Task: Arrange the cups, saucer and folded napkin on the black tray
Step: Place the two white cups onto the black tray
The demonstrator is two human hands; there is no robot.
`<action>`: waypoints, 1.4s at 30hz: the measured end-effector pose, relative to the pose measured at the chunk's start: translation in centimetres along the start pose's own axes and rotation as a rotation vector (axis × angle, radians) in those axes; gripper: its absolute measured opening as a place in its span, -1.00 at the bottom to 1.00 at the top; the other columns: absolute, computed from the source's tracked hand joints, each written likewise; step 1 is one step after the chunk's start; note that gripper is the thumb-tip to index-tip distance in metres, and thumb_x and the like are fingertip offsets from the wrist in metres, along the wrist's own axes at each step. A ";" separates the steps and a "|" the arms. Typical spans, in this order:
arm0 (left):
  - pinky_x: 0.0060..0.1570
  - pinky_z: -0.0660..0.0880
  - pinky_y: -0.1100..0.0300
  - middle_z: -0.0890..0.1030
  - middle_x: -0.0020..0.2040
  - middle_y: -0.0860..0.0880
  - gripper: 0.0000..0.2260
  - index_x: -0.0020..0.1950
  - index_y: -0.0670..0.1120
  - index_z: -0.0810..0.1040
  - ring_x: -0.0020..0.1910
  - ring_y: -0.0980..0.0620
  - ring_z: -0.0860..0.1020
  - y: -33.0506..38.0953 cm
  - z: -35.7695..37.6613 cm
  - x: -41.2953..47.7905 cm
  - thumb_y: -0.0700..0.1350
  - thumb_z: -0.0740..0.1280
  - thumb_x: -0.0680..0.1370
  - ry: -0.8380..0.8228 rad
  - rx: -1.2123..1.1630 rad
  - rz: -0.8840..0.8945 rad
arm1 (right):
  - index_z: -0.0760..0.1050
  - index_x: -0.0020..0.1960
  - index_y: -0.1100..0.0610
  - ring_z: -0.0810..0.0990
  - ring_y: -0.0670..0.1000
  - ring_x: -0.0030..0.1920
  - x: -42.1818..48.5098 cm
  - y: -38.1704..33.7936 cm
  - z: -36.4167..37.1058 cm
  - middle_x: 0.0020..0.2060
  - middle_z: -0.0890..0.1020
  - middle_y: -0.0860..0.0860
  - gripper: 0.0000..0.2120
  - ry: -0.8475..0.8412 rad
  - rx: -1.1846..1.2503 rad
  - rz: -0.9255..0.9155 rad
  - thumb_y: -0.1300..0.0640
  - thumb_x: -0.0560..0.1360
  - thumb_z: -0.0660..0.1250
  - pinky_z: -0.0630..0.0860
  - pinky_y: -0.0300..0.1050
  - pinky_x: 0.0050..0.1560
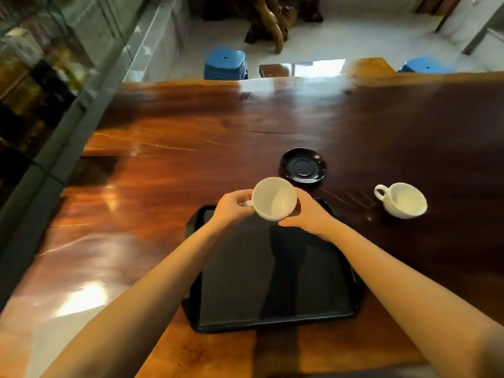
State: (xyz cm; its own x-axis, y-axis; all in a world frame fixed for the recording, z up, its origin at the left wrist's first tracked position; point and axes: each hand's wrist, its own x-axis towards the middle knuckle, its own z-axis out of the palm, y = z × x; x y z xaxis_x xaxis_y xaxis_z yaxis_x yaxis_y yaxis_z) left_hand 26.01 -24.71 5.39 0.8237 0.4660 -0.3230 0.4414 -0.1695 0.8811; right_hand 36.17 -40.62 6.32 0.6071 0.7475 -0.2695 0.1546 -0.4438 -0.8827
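Both hands hold 1 white cup (274,199) over the far edge of the black tray (272,282). The left hand (233,207) is closed on the cup's handle side; the handle itself is mostly hidden by its fingers. The right hand (306,214) is wrapped against the cup's right wall. The cup tilts, its mouth toward the camera; whether its base touches the tray cannot be told.

The tray lies on the wooden desk (163,186), its surface bare and glossy. Its near edge sits close to the desk's near edge; its far corners are partly covered by the hands. A dark reflection crosses the tray's middle.

A black saucer (303,166) rests on the desk just beyond the tray's far edge, apart from it. A 2nd white cup (403,200) stands on the desk to the right of the tray, handle pointing left, well apart from the saucer. Open desk surface extends left and far of the tray.

Beyond the desk's far edge stand 2 blue stools (225,64), the right one cut off by the desk edge. The left margin is blurred and hard to make out.
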 end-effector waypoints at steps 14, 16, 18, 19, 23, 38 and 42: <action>-0.21 0.44 0.39 0.61 -0.04 -0.01 -0.62 0.22 -0.10 0.57 0.00 0.06 0.56 -1.0 11.3 2.5 -0.35 0.36 0.43 -0.007 0.027 -0.181 | 0.29 0.38 0.13 0.38 0.01 0.30 -0.6 10.9 -4.9 0.30 0.41 0.05 -0.26 -0.017 0.040 0.181 0.38 0.27 0.49 0.33 -0.14 0.22; -0.08 0.44 0.26 0.63 -0.04 -0.01 -0.63 0.20 -0.08 0.59 0.03 0.02 0.59 -1.4 12.0 3.4 -0.35 0.35 0.42 -0.019 0.052 -0.201 | 0.26 0.40 0.12 0.34 -0.04 0.30 -0.1 12.0 -4.9 0.29 0.38 0.01 -0.23 0.009 0.048 0.219 0.38 0.28 0.49 0.30 -0.14 0.23; -0.03 0.44 0.22 0.66 0.02 -0.04 -0.62 0.20 -0.08 0.59 0.07 0.00 0.60 -2.0 12.6 4.2 -0.34 0.34 0.42 -0.013 0.074 -0.226 | 0.24 0.42 0.10 0.30 -0.06 0.30 0.1 12.7 -4.7 0.30 0.36 -0.01 -0.22 0.024 0.064 0.249 0.38 0.29 0.48 0.28 -0.08 0.30; -0.03 0.45 0.21 0.67 0.05 -0.05 -0.62 0.21 -0.07 0.58 0.08 -0.01 0.59 -2.3 12.8 4.5 -0.34 0.33 0.42 -0.001 0.080 -0.237 | 0.23 0.42 0.09 0.31 -0.03 0.33 0.3 13.0 -4.6 0.33 0.36 0.01 -0.22 0.033 0.073 0.253 0.38 0.29 0.47 0.28 -0.05 0.32; -0.05 0.43 0.21 0.65 0.06 -0.04 -0.62 0.21 -0.08 0.58 0.05 0.03 0.57 -3.0 13.7 5.1 -0.34 0.29 0.43 0.055 0.077 -0.246 | 0.21 0.43 0.06 0.34 0.00 0.33 0.9 13.6 -4.5 0.35 0.38 0.04 -0.23 0.073 0.123 0.267 0.43 0.33 0.41 0.32 -0.15 0.21; -0.01 0.40 0.19 0.56 0.10 -0.01 -0.46 0.42 -0.03 0.29 0.06 0.04 0.51 -2.6 12.4 5.0 -0.14 0.36 0.47 -0.100 0.113 -0.294 | 0.05 0.52 0.08 0.37 0.06 0.37 1.0 13.0 -5.9 0.44 0.30 0.05 -0.19 0.006 0.135 0.434 0.42 0.40 0.35 0.39 -0.10 0.20; 0.00 0.42 0.19 0.56 0.24 -0.07 -0.55 0.36 -0.07 0.39 0.07 -0.01 0.53 -1.5 9.7 5.6 -0.16 0.33 0.47 -0.181 0.302 -0.306 | 0.21 0.47 0.12 0.47 0.05 0.28 0.3 12.5 -8.1 0.37 0.41 0.08 -0.36 -0.103 0.036 0.500 0.31 0.45 0.35 0.49 -0.07 0.19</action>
State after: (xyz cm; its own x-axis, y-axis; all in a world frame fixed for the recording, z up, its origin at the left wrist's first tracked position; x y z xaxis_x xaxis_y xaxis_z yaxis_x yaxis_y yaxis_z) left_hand 33.43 -30.30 -1.05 0.6763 0.3791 -0.6316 0.7358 -0.3058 0.6042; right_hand 44.61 -49.93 -1.66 0.5196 0.4937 -0.6973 -0.1629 -0.7439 -0.6481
